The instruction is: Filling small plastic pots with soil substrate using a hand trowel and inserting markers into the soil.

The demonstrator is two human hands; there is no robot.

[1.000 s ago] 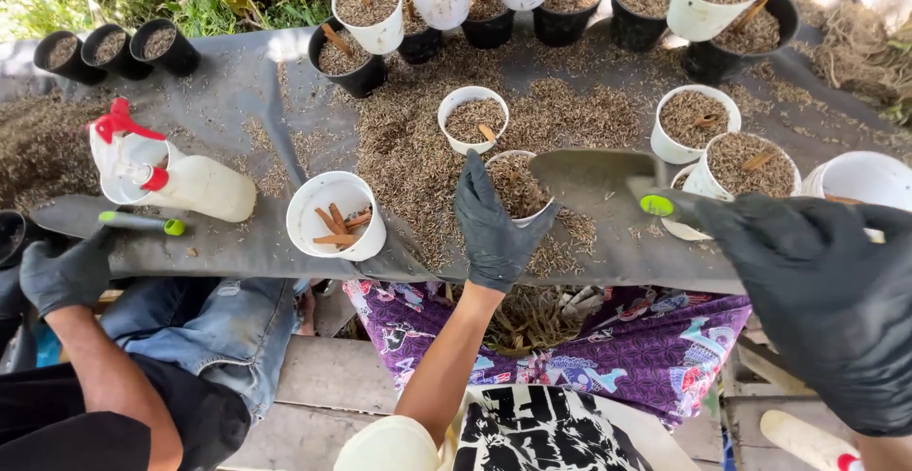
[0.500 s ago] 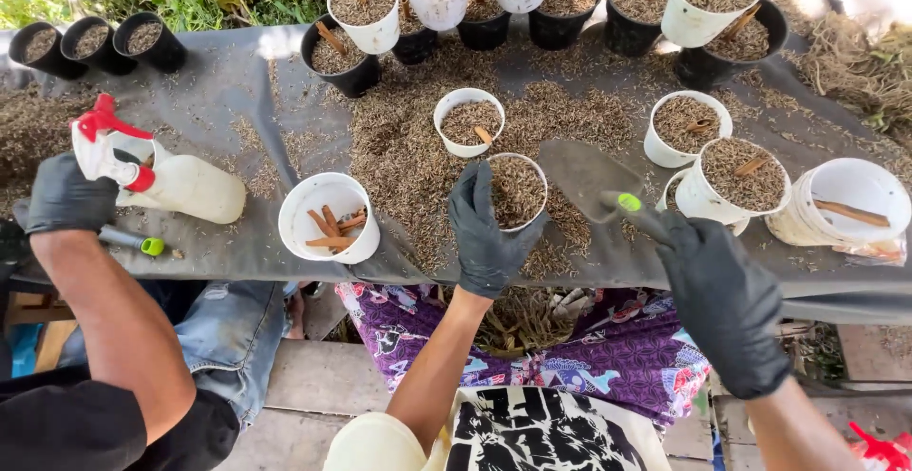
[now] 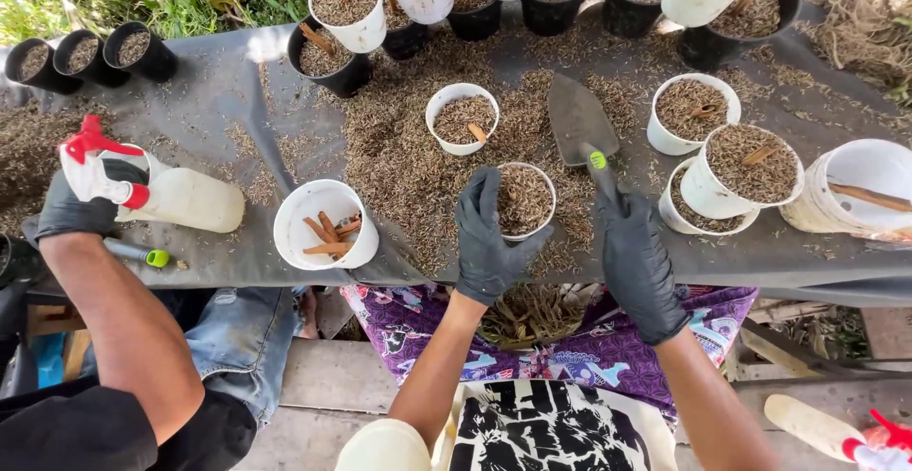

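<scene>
My left hand (image 3: 489,243), in a black glove, grips the near rim of a small white pot (image 3: 528,201) filled with brown husk mix. It stands on a grey sheet (image 3: 237,110) covered in loose mix. My right hand (image 3: 635,260), also gloved, holds the green-tipped handle of a hand trowel (image 3: 578,122). Its grey blade lies flat on the mix just right of the pot and points away from me.
A white cup of brown sticks (image 3: 325,226) stands left of my pot. Filled white pots (image 3: 693,115) and black pots (image 3: 128,48) ring the table. At left, a co-worker's gloved hand (image 3: 76,210) rests on a spray bottle (image 3: 176,196).
My right hand has drawn in from the right and laid the trowel blade down beside the pot. The co-worker's hand has moved to the spray bottle.
</scene>
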